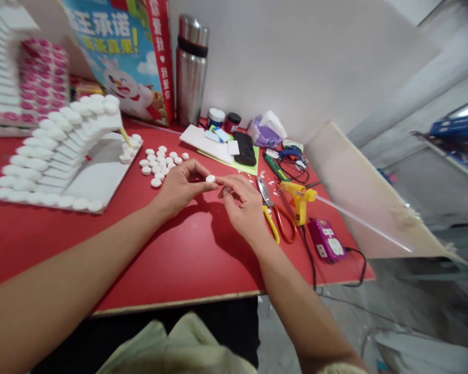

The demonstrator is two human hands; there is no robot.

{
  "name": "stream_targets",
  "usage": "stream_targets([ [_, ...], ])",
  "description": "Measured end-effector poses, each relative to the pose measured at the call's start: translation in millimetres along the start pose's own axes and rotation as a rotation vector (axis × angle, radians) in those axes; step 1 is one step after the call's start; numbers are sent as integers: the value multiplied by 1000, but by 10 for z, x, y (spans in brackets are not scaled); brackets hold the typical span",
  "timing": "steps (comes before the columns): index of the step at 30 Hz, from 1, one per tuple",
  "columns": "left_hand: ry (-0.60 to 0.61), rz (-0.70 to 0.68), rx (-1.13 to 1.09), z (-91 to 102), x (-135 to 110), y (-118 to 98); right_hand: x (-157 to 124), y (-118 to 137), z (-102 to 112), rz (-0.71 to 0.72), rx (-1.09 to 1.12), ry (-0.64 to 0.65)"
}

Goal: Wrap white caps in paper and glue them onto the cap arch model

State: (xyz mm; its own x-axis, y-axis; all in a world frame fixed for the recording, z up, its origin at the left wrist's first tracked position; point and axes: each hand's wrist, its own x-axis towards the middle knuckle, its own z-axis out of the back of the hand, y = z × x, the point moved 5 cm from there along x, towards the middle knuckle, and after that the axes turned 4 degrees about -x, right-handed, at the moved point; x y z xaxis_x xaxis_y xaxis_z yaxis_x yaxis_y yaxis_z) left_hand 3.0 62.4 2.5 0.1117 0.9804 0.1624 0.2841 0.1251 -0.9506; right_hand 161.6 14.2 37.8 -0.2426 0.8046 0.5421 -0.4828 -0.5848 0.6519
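Disc (210, 178) sits pinched (underside hidden) in left hand (180, 186).

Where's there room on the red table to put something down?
The bare red table between the left arm, right arm and near edge. Also the strip between the white model and left arm. It's crowded right of the right hand with the metal tool and glue gun, and beyond the left hand with white discs.

- The left forearm (89, 265) reached in diagonally from the lower left.
- The left hand (187, 183) pinched with thumb (206, 187) and arched index finger (197, 165).
- The right forearm (292, 291) slanted up from the lower right.
- The right hand (242, 202) curled inward, fingertips (223, 181) beside the left's.
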Motion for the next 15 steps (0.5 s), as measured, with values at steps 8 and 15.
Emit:
stream_targets([
  [8,30,157,-138,-49,-26,48,2,112,189,-3,3,-132],
  [15,105,379,-443,-105,-55,116,18,-221,207,-386,409,-263],
])
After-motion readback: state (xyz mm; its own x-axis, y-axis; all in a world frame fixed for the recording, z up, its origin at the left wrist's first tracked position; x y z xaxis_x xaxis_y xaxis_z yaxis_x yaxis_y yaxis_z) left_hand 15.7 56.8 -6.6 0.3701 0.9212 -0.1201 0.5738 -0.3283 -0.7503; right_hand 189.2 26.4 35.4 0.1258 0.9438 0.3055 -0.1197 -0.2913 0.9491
